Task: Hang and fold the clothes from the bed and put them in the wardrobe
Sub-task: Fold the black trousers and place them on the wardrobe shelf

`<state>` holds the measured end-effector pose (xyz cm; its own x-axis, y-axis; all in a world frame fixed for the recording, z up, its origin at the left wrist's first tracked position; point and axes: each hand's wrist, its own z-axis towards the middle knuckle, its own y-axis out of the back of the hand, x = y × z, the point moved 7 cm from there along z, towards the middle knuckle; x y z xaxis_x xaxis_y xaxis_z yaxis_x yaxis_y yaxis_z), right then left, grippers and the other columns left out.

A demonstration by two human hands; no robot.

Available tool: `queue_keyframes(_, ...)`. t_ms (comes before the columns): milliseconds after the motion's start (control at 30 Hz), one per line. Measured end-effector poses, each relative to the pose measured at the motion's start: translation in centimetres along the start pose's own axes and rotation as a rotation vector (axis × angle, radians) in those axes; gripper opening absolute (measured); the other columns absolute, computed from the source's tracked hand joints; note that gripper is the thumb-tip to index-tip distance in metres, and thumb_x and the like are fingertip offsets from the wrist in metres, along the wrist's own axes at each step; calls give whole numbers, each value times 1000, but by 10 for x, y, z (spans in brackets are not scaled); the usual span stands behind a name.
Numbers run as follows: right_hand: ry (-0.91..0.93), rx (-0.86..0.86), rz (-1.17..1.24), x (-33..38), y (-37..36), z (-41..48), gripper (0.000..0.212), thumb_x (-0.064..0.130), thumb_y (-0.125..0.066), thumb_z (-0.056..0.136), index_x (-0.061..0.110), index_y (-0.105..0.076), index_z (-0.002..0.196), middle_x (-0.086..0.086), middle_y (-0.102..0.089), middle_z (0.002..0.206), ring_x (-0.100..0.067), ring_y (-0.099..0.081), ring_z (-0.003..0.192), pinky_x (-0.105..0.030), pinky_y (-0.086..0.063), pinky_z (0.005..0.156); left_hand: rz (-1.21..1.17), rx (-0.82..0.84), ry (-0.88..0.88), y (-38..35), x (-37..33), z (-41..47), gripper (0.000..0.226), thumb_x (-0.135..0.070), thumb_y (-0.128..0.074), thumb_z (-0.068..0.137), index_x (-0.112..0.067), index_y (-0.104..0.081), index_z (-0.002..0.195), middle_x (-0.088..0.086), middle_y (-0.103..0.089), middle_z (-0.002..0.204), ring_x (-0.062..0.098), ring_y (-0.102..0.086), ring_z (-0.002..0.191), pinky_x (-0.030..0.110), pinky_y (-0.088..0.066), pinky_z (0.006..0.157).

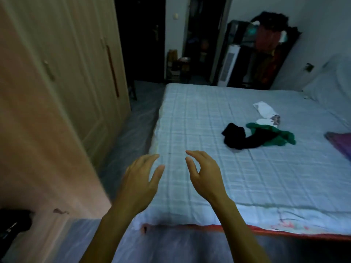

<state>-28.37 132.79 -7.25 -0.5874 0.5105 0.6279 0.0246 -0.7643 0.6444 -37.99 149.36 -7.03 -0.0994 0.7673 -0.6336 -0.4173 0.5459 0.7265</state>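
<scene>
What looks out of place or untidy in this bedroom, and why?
Three garments lie crumpled and unfolded on the bed: a black garment overlapping a green garment, with a white garment just beyond them.

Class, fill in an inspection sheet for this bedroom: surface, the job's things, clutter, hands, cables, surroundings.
Surface: bed with a pale checked cover.
Job's things: black garment, green garment and white garment lie crumpled close together mid-bed; wardrobe on the left, doors shut.
Clutter: purple cloth at the bed's right edge.
Hands: left hand and right hand open, fingers relaxed, holding nothing, over the bed's near corner.
Cables: nothing seen.
Surroundings: loaded clothes rack in the far corner; dark doorway.
</scene>
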Motion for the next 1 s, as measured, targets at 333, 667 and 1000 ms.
queue_keyframes(333,-228,-131,-64,-216,186,-13,33,36,-47,94,19,-66,116,5,-66,114,-8,-58,106,-18,-41,92,-39,219,-172,-207,-191,64,69,-65,-22,87,-22,-51,132,-3,-54,132,15,-47,123,40,-36,106)
queue_keyframes(667,-338,-129,-83,-331,253,-3,35,36,-46,94,17,-66,116,4,-66,115,-9,-58,107,-17,-39,93,37,335,-235,-311,-260,131,72,-65,-20,86,-19,-49,134,1,-52,133,19,-48,122,38,-36,104)
queue_keyframes(1000,-334,116,-173,-437,249,92,38,37,-44,95,16,-64,120,-2,-65,117,-17,-58,109,-31,-45,96,-61,372,-92,-443,-268,229,64,-57,-29,89,-16,-49,133,5,-52,134,22,-48,123,39,-36,104)
